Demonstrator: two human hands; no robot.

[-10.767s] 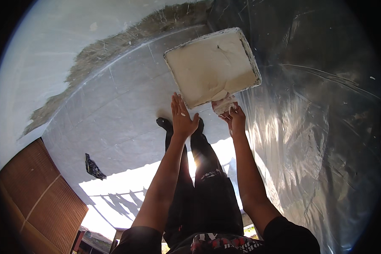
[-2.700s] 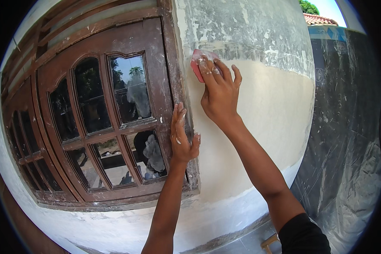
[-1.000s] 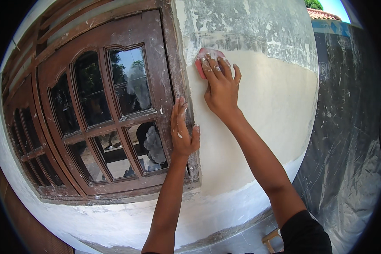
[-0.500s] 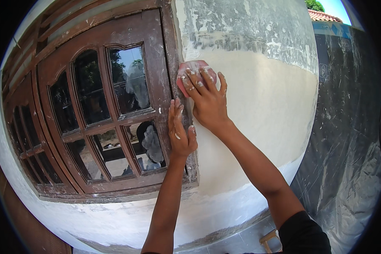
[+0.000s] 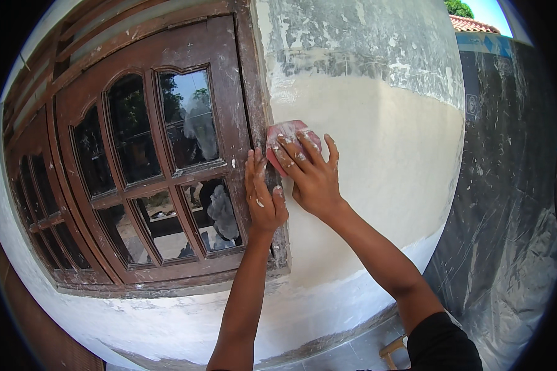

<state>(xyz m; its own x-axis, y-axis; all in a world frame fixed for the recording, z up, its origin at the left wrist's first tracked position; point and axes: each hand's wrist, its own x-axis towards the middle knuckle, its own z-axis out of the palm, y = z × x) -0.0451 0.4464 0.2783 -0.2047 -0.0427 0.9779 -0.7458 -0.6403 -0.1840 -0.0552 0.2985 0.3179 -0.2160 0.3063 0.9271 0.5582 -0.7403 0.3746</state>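
Note:
My right hand [image 5: 314,179] presses a flat, pink, angular putty spreader [image 5: 278,159] against the wall, its white-smeared fingers spread over the face of it. The spreader's left edge lies right beside the brown wooden window frame [image 5: 281,238]. Against that frame rests my left hand [image 5: 264,201], fingers stretched upward and thumb apart, holding nothing. White flecks mark its fingertips and thumb. A smooth cream coat of putty [image 5: 377,154] covers the wall around and right of my right hand. Grey, patchy wall [image 5: 365,37] shows above it.
Left of my hands is a brown wooden window [image 5: 148,179] with several glass panes. Dark plastic sheeting [image 5: 495,185] hangs at the right. White wall [image 5: 185,321] runs below the sill. Low at the right, a small wooden stool [image 5: 390,352] is partly visible on grey floor tiles.
My right hand has slid the putty spreader down the wall along the window frame, and slightly to the right. My left hand stays almost where it was.

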